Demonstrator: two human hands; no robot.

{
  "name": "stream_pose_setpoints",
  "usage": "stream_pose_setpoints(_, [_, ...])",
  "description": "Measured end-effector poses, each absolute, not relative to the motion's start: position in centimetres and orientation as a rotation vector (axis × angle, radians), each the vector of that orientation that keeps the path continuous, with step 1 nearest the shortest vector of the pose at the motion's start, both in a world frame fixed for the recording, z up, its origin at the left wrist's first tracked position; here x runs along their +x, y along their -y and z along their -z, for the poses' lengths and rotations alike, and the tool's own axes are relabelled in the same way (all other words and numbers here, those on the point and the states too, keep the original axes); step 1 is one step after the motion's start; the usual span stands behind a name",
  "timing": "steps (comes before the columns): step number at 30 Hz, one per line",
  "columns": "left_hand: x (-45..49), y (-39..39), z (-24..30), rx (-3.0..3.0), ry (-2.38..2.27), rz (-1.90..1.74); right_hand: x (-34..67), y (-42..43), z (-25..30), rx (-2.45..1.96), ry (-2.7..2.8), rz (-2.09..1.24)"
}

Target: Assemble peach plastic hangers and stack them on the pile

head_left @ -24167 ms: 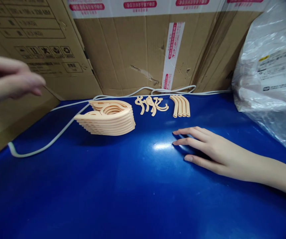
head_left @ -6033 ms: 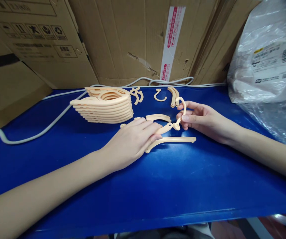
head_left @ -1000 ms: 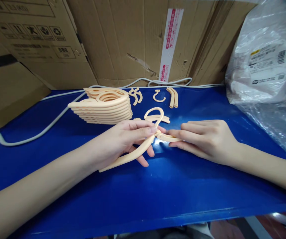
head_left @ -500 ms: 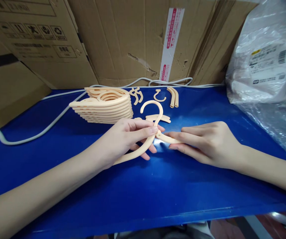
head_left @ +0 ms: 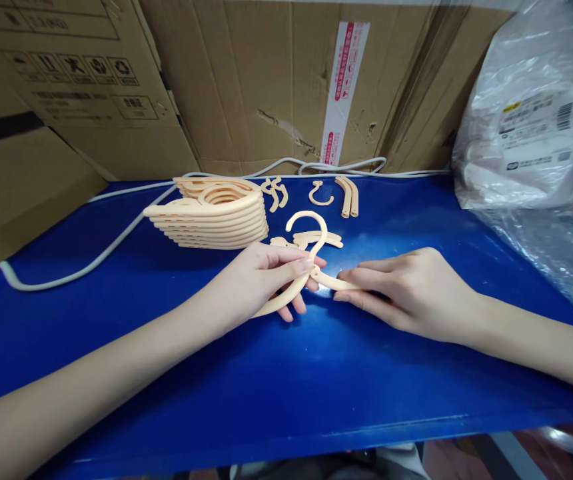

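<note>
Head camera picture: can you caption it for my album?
Left hand and right hand grip a hooked hanger above blue table.

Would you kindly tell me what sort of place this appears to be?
Possibly a stockroom or small workroom, judging by the large brown printed cardboard boxes, the clear plastic bag with a barcoded label, and the stacked, curved beige plastic pieces.

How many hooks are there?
2 clearly: one hook held in the left hand, a second hook left of the two rear strips. The overlapping pieces further left may be hooks too.
</note>
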State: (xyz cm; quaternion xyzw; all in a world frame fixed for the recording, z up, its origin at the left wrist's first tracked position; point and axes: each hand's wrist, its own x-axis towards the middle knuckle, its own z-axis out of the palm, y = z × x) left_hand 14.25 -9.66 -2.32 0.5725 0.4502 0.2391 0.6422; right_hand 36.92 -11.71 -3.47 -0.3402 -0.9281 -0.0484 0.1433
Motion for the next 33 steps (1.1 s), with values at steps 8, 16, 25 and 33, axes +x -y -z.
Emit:
stream_pose_setpoints(8, [14.3,9.1,3.3,1.399,-0.942,-0.544,36.9,11.5,3.6,-1.057,2.682,-0.002])
stream_pose_setpoints(16, [14.2,8.9,3.5,1.41,-0.912,-0.539,36.9,11.4,3.3,-1.082,2.678,-0.169])
stream_pose_setpoints(25, [14.5,8.6,3.6,1.421,-0.932,-0.534,37.2,10.9,3.9,-1.036,2.679,-0.116])
stream_pose_setpoints(33, [14.4,8.6,3.5,1.45,-0.976,-0.527,37.2,10.5,4.4,-0.988,2.665,-0.049])
